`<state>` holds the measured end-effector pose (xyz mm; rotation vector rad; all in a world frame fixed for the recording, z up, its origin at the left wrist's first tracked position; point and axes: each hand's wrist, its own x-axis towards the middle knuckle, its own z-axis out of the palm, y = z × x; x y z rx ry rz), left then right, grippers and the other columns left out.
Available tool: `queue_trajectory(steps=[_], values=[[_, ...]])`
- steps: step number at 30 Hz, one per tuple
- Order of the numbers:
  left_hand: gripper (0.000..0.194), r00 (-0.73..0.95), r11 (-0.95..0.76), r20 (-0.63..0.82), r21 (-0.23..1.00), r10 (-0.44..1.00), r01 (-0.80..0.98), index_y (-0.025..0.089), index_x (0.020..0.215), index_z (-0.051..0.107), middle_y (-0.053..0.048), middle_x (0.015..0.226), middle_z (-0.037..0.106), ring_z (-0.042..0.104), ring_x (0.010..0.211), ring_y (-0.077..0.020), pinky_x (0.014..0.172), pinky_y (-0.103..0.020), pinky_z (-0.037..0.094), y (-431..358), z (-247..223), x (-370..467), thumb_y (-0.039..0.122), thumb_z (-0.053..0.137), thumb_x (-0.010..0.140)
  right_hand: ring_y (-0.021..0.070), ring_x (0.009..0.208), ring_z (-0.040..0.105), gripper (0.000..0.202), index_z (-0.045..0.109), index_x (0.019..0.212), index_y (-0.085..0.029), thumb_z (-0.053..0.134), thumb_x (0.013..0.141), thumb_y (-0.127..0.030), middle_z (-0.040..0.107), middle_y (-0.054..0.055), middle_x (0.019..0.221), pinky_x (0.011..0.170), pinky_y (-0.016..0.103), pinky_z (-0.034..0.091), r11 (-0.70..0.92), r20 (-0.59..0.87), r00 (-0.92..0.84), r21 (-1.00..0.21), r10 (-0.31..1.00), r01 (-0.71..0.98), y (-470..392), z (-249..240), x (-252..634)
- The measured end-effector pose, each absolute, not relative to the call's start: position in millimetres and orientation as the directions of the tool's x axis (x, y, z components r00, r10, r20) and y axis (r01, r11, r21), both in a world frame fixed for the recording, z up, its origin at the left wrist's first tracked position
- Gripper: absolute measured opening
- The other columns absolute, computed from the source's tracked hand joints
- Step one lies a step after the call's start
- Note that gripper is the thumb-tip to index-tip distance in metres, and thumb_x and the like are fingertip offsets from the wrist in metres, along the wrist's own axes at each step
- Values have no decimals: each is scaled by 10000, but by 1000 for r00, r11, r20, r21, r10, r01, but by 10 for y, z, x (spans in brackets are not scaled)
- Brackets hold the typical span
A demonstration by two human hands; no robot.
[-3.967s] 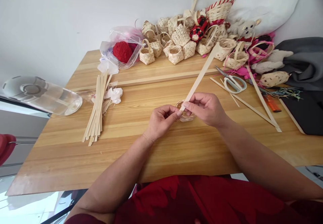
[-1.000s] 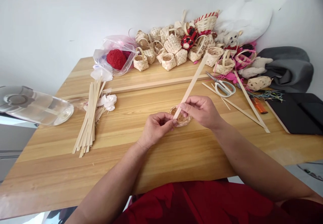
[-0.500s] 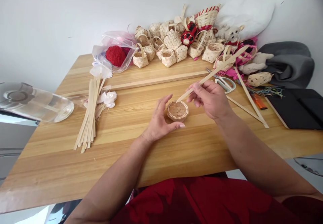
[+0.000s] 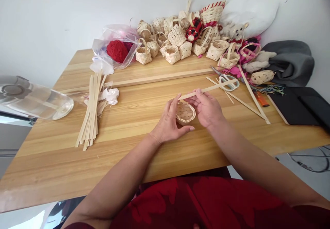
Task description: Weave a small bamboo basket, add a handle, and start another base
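Note:
A small round woven basket (image 4: pixel 186 113) stands on the table, its open top facing up. My left hand (image 4: pixel 171 120) curves round its left side, with the fingers behind and the thumb along the front. Between the thumb and fingers of my right hand (image 4: pixel 207 108) is a thin pale wood strip (image 4: pixel 212 88). The strip's left end lies over the basket's far rim, by my left fingertips. Its right end reaches across the scissors (image 4: pixel 229 83). Some fingers of my right hand are hidden behind the basket.
Many small woven baskets (image 4: pixel 172 54) crowd the back. On the left lie a bundle of strips (image 4: pixel 90 115), a clear bottle (image 4: pixel 36 96) and a bag with red yarn (image 4: pixel 117 51). Loose strips (image 4: pixel 254 95) and a black tablet (image 4: pixel 296 107) are on the right.
My right hand has lowered the strip from a steep slant to nearly flat over the basket's far rim. The fingers of my left hand have come in closer round the basket.

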<state>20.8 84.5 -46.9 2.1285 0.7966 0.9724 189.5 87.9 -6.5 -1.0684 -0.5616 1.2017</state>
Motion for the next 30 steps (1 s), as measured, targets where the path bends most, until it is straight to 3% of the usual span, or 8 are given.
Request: queue_trajectory(steps=[4, 7, 12, 16, 19, 22, 25, 30], values=[[1116, 590, -594, 398, 784, 703, 179, 272, 1663, 88, -203, 1577, 437, 468, 1439, -370, 1194, -599, 389, 871, -466, 166, 467, 804, 830, 131, 690, 723, 176, 652, 886, -208, 718, 946, -360, 718, -12, 701, 586, 219, 537, -97, -332, 330, -820, 884, -565, 1008, -42, 1956], [1112, 569, -568, 362, 789, 739, 236, 259, 1623, 250, -186, 1458, 559, 544, 1335, -372, 1151, -597, 428, 893, -474, 154, 567, 863, 748, 97, 586, 659, 170, 640, 886, -211, 695, 965, -351, 675, -42, 659, 489, 188, 474, -99, -347, 340, -813, 874, -574, 1084, 5, 2006], [1037, 409, -530, 381, 769, 829, 358, 209, 1369, 535, -158, 1322, 607, 595, 1230, -346, 1099, -542, 488, 919, -499, 171, 731, 893, 548, 92, 550, 650, 347, 639, 871, -213, 800, 851, -520, 673, -44, 676, 438, 184, 429, 33, -95, 319, -927, 943, -374, 1130, 30, 2018], [1034, 337, -500, 388, 782, 858, 372, 212, 1290, 538, -141, 1273, 614, 632, 1170, -327, 1038, -501, 530, 958, -564, 181, 784, 867, 494, 112, 551, 688, 417, 619, 868, -223, 752, 854, -618, 740, -8, 760, 419, 201, 434, 208, 145, 308, -962, 940, -180, 1111, -94, 2031], [1067, 385, -536, 405, 769, 830, 347, 206, 1331, 489, -155, 1293, 619, 621, 1192, -338, 1045, -499, 517, 968, -601, 179, 781, 864, 515, 127, 547, 699, 420, 594, 894, -246, 689, 890, -656, 751, -8, 754, 411, 211, 439, 262, 221, 293, -959, 930, -106, 1071, -168, 2051], [1008, 448, -566, 394, 740, 803, 364, 208, 1372, 444, -171, 1348, 598, 596, 1228, -350, 1066, -516, 486, 935, -573, 167, 693, 895, 612, 134, 568, 710, 391, 569, 933, -269, 622, 940, -656, 741, -17, 748, 419, 218, 448, 313, 279, 306, -947, 910, -69, 1039, -153, 2077], [836, 511, -583, 353, 700, 784, 412, 216, 1404, 425, -170, 1388, 590, 575, 1259, -357, 1080, -543, 450, 887, -492, 150, 491, 862, 747, 140, 601, 721, 377, 561, 970, -278, 576, 970, -654, 735, -14, 762, 436, 225, 463, 350, 327, 306, -936, 894, -22, 1032, -116, 2109], [748, 540, -584, 336, 710, 771, 392, 232, 1428, 430, -155, 1415, 608, 596, 1289, -342, 1087, -516, 447, 866, -419, 157, 342, 790, 782, 131, 584, 706, 336, 585, 980, -289, 579, 984, -625, 736, -14, 780, 435, 233, 461, 384, 380, 250, -923, 890, 33, 1052, -143, 2156]])
